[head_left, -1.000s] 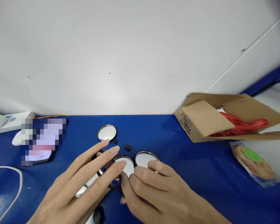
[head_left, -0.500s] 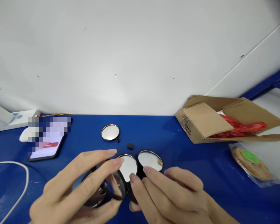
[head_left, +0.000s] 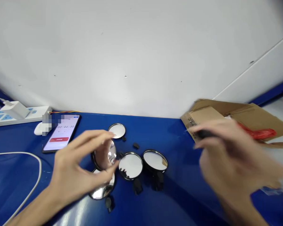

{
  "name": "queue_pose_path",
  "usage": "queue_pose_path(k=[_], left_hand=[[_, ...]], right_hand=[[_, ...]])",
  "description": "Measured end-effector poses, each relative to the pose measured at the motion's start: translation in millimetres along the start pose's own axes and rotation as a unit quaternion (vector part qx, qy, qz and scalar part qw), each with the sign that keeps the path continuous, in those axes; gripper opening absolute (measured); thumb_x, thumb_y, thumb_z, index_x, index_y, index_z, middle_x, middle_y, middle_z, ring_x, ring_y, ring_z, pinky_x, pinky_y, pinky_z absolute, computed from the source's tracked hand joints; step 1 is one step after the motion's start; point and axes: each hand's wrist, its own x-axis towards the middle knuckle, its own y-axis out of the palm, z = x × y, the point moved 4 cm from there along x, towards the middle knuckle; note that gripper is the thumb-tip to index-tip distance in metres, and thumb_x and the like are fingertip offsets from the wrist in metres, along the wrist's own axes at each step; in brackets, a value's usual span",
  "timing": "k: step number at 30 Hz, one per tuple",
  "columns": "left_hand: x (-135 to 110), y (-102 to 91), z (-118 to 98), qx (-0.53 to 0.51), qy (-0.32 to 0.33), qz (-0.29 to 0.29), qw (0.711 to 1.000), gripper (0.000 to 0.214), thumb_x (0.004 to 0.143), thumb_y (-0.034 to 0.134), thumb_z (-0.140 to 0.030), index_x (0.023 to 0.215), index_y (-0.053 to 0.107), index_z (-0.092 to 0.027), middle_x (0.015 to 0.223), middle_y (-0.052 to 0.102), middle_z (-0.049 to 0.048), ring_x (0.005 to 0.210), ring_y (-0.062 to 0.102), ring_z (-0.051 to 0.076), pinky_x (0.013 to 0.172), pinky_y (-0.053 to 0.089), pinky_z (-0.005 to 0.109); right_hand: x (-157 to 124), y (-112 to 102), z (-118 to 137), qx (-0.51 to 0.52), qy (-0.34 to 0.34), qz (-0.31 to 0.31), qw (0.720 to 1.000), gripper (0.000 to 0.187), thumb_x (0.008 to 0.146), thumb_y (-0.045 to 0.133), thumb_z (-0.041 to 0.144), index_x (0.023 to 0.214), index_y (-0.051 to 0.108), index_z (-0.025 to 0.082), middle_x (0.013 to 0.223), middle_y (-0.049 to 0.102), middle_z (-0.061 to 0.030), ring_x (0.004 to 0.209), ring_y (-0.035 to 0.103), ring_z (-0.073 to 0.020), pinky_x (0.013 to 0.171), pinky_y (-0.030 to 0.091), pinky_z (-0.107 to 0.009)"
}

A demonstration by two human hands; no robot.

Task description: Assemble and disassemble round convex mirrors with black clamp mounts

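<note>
My left hand [head_left: 72, 169] grips a small round convex mirror [head_left: 105, 154] by its rim, between the thumb and fingers. Under and in front of it lies another round mirror [head_left: 97, 192] with a black mount. Two more black-rimmed mirrors, a middle mirror [head_left: 131, 165] and a right mirror [head_left: 154, 160], lie face up side by side. Farther back rests a mirror [head_left: 117, 130] beside a tiny black ring [head_left: 124, 138]. Off to the right, my right hand [head_left: 235, 160], smeared by motion, pinches a small black part [head_left: 205, 134] in front of the cardboard box.
An opened cardboard box [head_left: 195, 114] with a red plastic bag [head_left: 261, 133] stands at right. A small black piece [head_left: 136, 145] lies on the blue table [head_left: 184, 194]. At left are a phone [head_left: 69, 133], a power strip [head_left: 41, 113] and a white cable [head_left: 39, 166].
My right hand has moved from the middle mirrors out to the right, carrying a small black part. My left hand has drawn slightly back and left, still holding a mirror. The view has shifted slightly.
</note>
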Motion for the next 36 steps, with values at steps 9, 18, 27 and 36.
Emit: queue_pose_path(k=[9,18,27,36], left_hand=[[5,7.6,33,-0.057,-0.132,-0.004,0.99,0.055,0.097,0.093,-0.051,0.15,0.079,-0.048,0.143,0.075,0.0025,0.124,0.081,0.032,0.1,0.078,0.054],[-3,22.4,48,-0.088,-0.162,0.046,0.982,0.06,0.098,0.092,-0.054,0.155,0.077,-0.044,0.147,0.073,0.0035,0.129,0.079,0.032,0.107,0.076,0.054],[-5,23.3,50,-0.06,-0.153,0.058,0.985,0.059,0.096,0.093,-0.056,0.152,0.079,-0.041,0.148,0.074,0.0032,0.129,0.079,0.032,0.109,0.075,0.055],[-6,22.7,49,-0.048,-0.151,0.06,0.986,0.061,0.097,0.092,-0.059,0.153,0.076,-0.043,0.148,0.074,0.0029,0.128,0.08,0.033,0.108,0.075,0.055]], right_hand=[[-11,54,-36,0.115,0.17,0.187,0.961,0.017,0.111,0.077,0.032,0.123,0.089,0.029,0.115,0.085,-0.0061,0.106,0.077,-0.0251,0.093,0.063,-0.042],[-20,101,-50,0.119,0.314,0.39,0.858,0.014,0.096,0.086,0.022,0.108,0.093,0.024,0.101,0.091,-0.0049,0.092,0.082,-0.0229,0.083,0.06,-0.035],[-15,119,-37,0.102,0.292,0.418,0.854,0.007,0.098,0.09,0.027,0.096,0.089,0.021,0.102,0.09,-0.0084,0.098,0.081,-0.0261,0.086,0.059,-0.037],[-15,115,-43,0.117,0.303,0.443,0.836,0.01,0.101,0.081,0.023,0.094,0.088,0.022,0.088,0.088,-0.0048,0.081,0.082,-0.0225,0.072,0.058,-0.033]])
